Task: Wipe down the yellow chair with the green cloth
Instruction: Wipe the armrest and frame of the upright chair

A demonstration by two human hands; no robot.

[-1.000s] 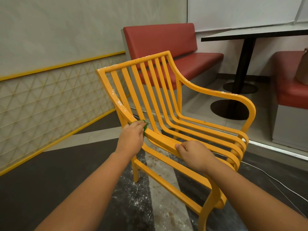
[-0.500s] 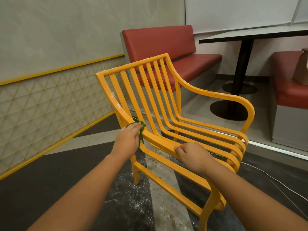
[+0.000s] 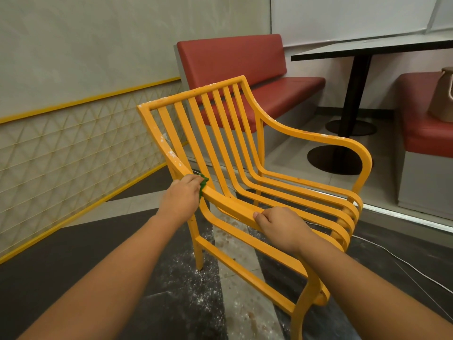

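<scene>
Room: the floor [image 3: 73, 253] runs in dark and pale bands. A patterned wall panel with yellow trim stands to your left; a red bench [image 3: 232, 60] and a black table [image 3: 367, 49] stand behind the work.
Task object: the yellow chair [image 3: 196, 93] stands on the floor with its near side rail towards you. White specks cling to its top rail and near upright.
Cloth position: the green cloth [image 3: 203, 182] is bunched in your left hand [image 3: 182, 196] against the near rail, where the back bends into the seat. Only a small green edge shows past the fingers.
Left grip: curled round the cloth; the palm side is out of sight.
Right grip: your right hand [image 3: 282, 225] clasps the near seat rail further forward, thumb on top, fingers wrapped under and hidden.
Floor debris: white dust [image 3: 196, 298] lies under the chair; a white cable [image 3: 392, 256] crosses the floor at right.
Cut off: a beige bag [image 3: 443, 94] is cropped by the right edge. The near front leg's foot runs off the bottom edge.
</scene>
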